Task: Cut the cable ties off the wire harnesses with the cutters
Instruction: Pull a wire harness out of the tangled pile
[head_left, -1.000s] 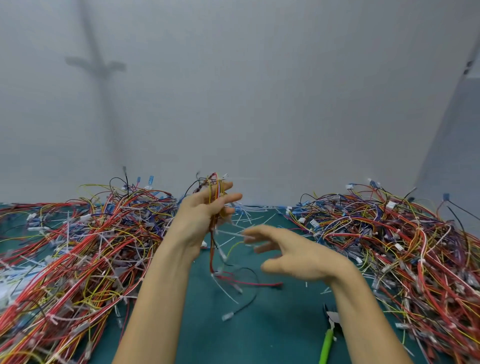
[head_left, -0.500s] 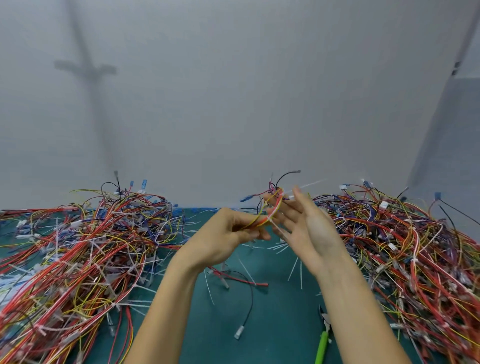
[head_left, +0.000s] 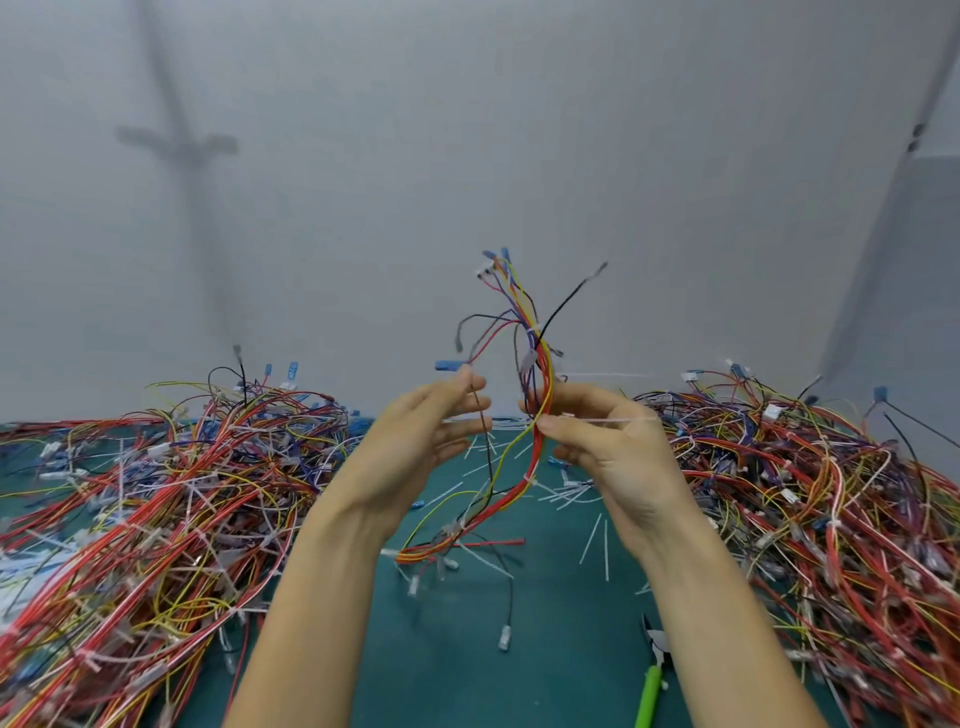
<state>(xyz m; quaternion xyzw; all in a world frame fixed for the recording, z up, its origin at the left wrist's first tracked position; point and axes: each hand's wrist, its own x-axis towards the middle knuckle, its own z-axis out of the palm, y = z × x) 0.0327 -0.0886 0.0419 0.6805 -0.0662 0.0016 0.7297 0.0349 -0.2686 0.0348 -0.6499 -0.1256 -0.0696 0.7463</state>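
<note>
A wire harness (head_left: 535, 374) of red, yellow, black and purple wires stands upright above the green table, its lower end trailing down to the mat. My right hand (head_left: 608, 447) pinches it between thumb and fingers at mid-height, where a white cable tie (head_left: 602, 420) sticks out sideways. My left hand (head_left: 421, 441) is just left of the harness with fingers straight, a thin black wire running past its fingertips. The green-handled cutters (head_left: 655, 670) lie on the table beside my right forearm, held by neither hand.
A large tangle of harnesses (head_left: 156, 509) covers the table's left side and another heap (head_left: 810, 499) fills the right. Cut white tie pieces (head_left: 571, 493) litter the green mat (head_left: 561, 623) between them. A grey wall stands close behind.
The harness passed from my left hand to my right and was raised upright. My left hand let go and spread its fingers beside it.
</note>
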